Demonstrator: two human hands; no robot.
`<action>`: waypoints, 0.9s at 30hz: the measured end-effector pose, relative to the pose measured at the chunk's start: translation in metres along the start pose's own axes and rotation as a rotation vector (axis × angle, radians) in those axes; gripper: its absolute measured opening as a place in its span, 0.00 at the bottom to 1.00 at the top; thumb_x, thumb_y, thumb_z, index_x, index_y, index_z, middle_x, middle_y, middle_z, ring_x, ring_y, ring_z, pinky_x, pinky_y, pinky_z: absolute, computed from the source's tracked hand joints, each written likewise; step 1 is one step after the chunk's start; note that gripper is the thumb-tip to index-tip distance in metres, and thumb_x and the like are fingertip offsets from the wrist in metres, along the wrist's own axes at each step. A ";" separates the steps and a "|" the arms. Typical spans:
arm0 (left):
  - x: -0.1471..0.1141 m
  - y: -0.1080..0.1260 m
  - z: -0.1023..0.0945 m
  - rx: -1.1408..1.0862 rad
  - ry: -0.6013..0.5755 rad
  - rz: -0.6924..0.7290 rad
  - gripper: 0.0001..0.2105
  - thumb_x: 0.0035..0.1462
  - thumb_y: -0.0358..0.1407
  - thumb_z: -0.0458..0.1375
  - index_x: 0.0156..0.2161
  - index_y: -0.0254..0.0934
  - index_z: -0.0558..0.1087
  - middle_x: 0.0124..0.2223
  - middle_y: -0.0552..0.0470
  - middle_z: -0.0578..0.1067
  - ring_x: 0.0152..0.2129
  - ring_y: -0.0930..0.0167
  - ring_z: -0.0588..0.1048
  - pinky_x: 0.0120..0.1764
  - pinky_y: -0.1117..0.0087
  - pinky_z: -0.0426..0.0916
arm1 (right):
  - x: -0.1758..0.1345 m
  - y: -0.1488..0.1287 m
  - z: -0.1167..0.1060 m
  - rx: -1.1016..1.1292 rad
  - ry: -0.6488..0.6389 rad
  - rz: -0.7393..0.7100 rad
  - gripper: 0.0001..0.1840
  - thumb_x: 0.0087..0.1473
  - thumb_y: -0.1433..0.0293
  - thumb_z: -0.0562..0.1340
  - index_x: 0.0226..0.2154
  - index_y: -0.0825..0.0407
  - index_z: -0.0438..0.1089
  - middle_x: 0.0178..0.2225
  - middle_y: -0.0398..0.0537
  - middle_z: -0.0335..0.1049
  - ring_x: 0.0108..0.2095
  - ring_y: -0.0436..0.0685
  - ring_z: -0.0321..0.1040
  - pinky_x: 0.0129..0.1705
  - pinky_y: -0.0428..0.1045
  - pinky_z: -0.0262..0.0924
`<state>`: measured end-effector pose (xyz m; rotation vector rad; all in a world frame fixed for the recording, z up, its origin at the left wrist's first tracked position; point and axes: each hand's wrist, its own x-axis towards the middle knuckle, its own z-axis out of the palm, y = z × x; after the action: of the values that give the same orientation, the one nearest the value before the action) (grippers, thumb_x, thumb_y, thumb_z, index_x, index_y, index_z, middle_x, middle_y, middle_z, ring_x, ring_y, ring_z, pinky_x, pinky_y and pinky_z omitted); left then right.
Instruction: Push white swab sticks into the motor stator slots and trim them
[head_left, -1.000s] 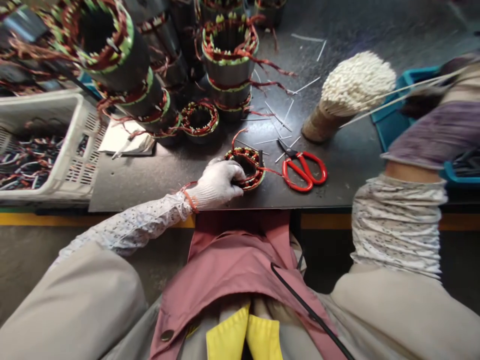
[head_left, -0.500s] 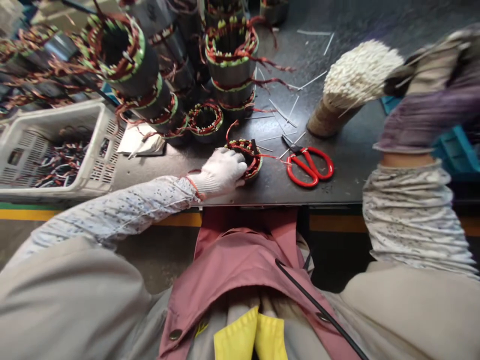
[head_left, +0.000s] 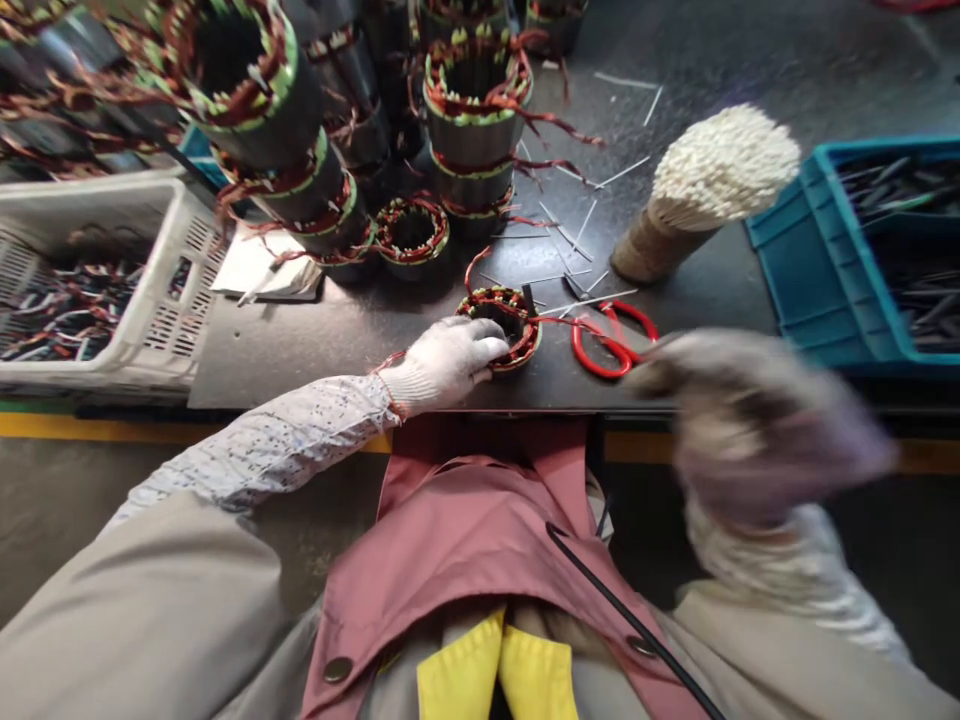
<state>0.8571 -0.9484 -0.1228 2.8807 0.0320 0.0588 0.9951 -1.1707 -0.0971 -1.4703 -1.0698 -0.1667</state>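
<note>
I see a white basket (head_left: 161, 290) at far left on the bench (head_left: 315, 345). My left hand (head_left: 442, 362) grips the wound coil ring (head_left: 512, 325) near the bench's front edge, red scissors (head_left: 604, 345) just beside it. My right hand (head_left: 720, 400) is blurred; its grip I cannot tell.

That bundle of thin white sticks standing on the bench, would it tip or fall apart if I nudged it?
The bundle of sticks already leans and flares wider at its top than its wrapped base, so a nudge would probably tip it. The wrap should keep most sticks together, though loose ones already lie scattered on the bench. It likely feels light.
</note>
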 end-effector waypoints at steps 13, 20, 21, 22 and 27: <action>0.002 0.005 0.006 -0.026 0.119 -0.057 0.24 0.57 0.36 0.59 0.59 0.37 0.67 0.53 0.46 0.76 0.55 0.59 0.70 0.64 0.51 0.52 | -0.124 -0.004 0.042 0.041 -0.284 0.022 0.19 0.58 0.79 0.58 0.49 0.45 0.70 0.48 0.49 0.76 0.49 0.55 0.74 0.50 0.51 0.73; 0.004 0.003 0.006 -0.026 0.106 -0.046 0.24 0.57 0.36 0.60 0.59 0.38 0.67 0.51 0.48 0.77 0.53 0.60 0.70 0.61 0.56 0.57 | -0.129 -0.010 0.037 0.061 -0.253 0.077 0.23 0.57 0.80 0.60 0.52 0.43 0.68 0.50 0.48 0.75 0.50 0.55 0.73 0.52 0.53 0.73; 0.004 0.002 0.005 -0.026 0.103 -0.043 0.24 0.57 0.36 0.60 0.59 0.39 0.68 0.51 0.48 0.77 0.53 0.60 0.70 0.62 0.56 0.56 | -0.131 -0.011 0.034 0.056 -0.251 0.096 0.24 0.57 0.81 0.60 0.53 0.43 0.68 0.50 0.47 0.74 0.50 0.55 0.73 0.52 0.53 0.72; 0.004 0.002 0.005 -0.026 0.103 -0.043 0.24 0.57 0.36 0.60 0.59 0.39 0.68 0.50 0.48 0.78 0.53 0.60 0.71 0.62 0.55 0.56 | -0.132 -0.011 0.033 0.053 -0.249 0.111 0.24 0.57 0.81 0.59 0.52 0.43 0.69 0.50 0.47 0.75 0.50 0.55 0.73 0.53 0.53 0.72; 0.005 0.003 0.006 -0.042 0.107 -0.067 0.23 0.58 0.38 0.59 0.59 0.39 0.68 0.52 0.49 0.77 0.54 0.60 0.70 0.64 0.56 0.53 | -0.125 0.000 0.047 0.083 -0.212 0.155 0.18 0.59 0.77 0.59 0.48 0.44 0.72 0.47 0.46 0.77 0.47 0.54 0.75 0.49 0.50 0.74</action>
<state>0.8621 -0.9529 -0.1271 2.8295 0.1455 0.1986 0.9026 -1.1944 -0.1909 -1.5123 -1.1122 0.1449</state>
